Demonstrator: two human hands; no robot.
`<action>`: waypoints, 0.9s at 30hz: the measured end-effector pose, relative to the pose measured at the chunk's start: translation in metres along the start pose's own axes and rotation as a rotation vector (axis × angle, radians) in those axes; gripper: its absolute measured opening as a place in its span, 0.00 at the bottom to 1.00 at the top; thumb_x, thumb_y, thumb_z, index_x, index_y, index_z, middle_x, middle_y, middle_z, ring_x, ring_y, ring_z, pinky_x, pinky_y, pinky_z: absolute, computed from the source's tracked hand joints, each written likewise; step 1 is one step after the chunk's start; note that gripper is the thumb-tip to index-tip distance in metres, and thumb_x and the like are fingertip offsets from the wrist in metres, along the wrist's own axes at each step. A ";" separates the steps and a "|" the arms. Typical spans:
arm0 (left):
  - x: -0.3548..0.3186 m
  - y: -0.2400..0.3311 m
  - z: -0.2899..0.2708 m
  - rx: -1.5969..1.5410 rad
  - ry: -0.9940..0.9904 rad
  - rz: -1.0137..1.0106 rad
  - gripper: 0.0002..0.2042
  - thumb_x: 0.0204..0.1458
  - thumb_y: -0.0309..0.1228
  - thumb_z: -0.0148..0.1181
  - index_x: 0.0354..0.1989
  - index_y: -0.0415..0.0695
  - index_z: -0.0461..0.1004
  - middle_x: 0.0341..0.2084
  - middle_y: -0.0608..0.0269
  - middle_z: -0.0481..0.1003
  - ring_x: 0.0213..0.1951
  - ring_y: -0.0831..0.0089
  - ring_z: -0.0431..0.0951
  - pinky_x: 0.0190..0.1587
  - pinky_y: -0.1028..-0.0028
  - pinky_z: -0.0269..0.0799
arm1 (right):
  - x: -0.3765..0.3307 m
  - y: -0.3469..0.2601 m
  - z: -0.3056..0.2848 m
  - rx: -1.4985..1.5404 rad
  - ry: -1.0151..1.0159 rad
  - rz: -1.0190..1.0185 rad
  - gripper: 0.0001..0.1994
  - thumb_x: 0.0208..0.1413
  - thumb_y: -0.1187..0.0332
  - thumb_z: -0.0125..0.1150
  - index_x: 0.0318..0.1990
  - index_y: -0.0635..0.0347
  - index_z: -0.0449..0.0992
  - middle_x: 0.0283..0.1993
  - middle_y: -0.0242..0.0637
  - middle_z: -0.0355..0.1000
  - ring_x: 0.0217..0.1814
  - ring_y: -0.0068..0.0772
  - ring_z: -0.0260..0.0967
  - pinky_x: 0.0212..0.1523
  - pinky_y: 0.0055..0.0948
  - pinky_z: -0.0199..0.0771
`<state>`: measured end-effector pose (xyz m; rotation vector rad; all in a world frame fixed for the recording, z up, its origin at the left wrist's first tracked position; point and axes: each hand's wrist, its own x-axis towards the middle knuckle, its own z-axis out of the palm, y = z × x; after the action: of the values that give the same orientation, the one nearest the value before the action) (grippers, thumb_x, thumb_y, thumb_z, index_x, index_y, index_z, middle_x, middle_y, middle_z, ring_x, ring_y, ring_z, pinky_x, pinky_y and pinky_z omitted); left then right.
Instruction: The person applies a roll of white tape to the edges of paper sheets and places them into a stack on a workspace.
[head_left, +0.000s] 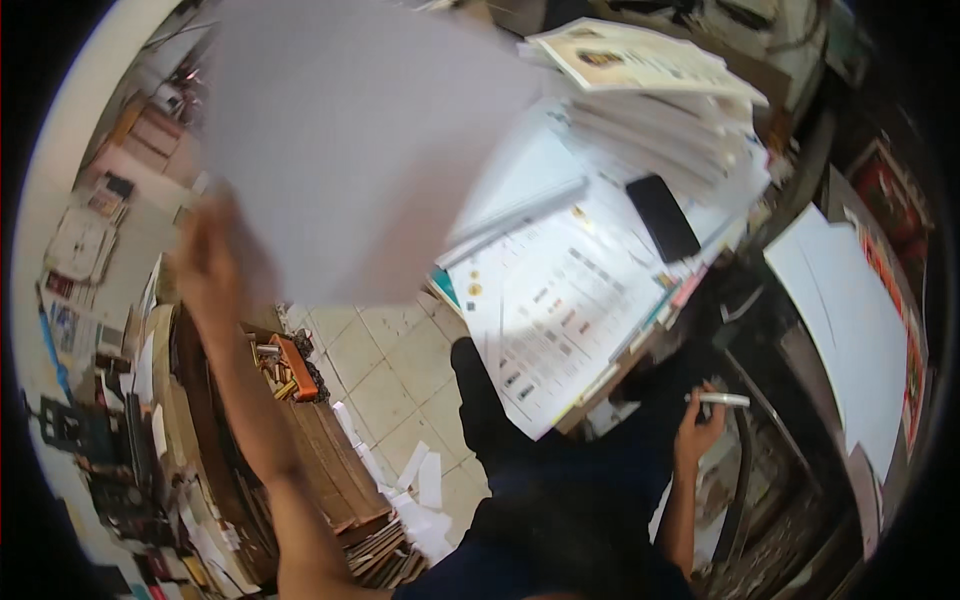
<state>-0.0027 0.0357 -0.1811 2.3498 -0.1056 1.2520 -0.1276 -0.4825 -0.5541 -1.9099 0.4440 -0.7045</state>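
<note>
- The left hand [210,255] is raised at the upper left, its fingers closed on the left edge of a large blank sheet [360,150]; motion blur softens both, and the exact placing of the thumb is hard to tell.
- The large blank sheet is up in the air, spread across the upper left of the view, its lower edge above the tiled floor [385,350] and its right side in front of part of the paper pile.
- The right hand [700,430] is low on the right, near the person's body, its fingers curled around a small white object [722,400] seen edge-on; its exact kind cannot be told.
- Ahead of the person lies a printed sheet [560,310] with rows of small pictures, on top of other papers.
- A black smartphone [663,218] rests on the papers, just beside a thick paper stack [650,140] topped by a cream printed sheet [640,60].
- At the far right, a white sheet [840,320] lies partly over a colourful printed one.
- On the left, an orange object [291,367] sits beside small metallic pieces on brown boards [335,460].
- White paper scraps [430,480] lie on the floor.
</note>
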 end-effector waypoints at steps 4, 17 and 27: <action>0.132 0.010 -0.026 0.066 0.400 0.310 0.14 0.66 0.29 0.51 0.53 0.36 0.79 0.47 0.59 0.82 0.45 0.73 0.82 0.50 0.74 0.74 | 0.004 -0.011 -0.009 -0.030 -0.028 -0.024 0.11 0.64 0.74 0.60 0.52 0.68 0.76 0.43 0.40 0.74 0.43 0.28 0.72 0.47 0.28 0.75; 0.115 -0.147 0.146 0.641 -0.340 0.001 0.27 0.59 0.48 0.59 0.65 0.49 0.69 0.64 0.49 0.68 0.66 0.49 0.66 0.67 0.54 0.61 | -0.020 -0.035 -0.002 0.319 -0.055 0.175 0.22 0.67 0.71 0.57 0.65 0.68 0.66 0.47 0.46 0.76 0.50 0.30 0.72 0.54 0.28 0.71; -0.142 0.113 0.143 -0.567 -0.845 0.095 0.30 0.55 0.46 0.68 0.64 0.48 0.69 0.59 0.53 0.73 0.60 0.57 0.73 0.67 0.60 0.64 | 0.011 -0.108 0.037 0.972 -0.478 0.288 0.41 0.63 0.42 0.53 0.72 0.66 0.55 0.75 0.46 0.55 0.72 0.44 0.58 0.68 0.45 0.60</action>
<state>-0.0074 -0.1485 -0.3202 2.1891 -0.7372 0.1319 -0.0952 -0.4178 -0.4650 -0.9994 0.0317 -0.1751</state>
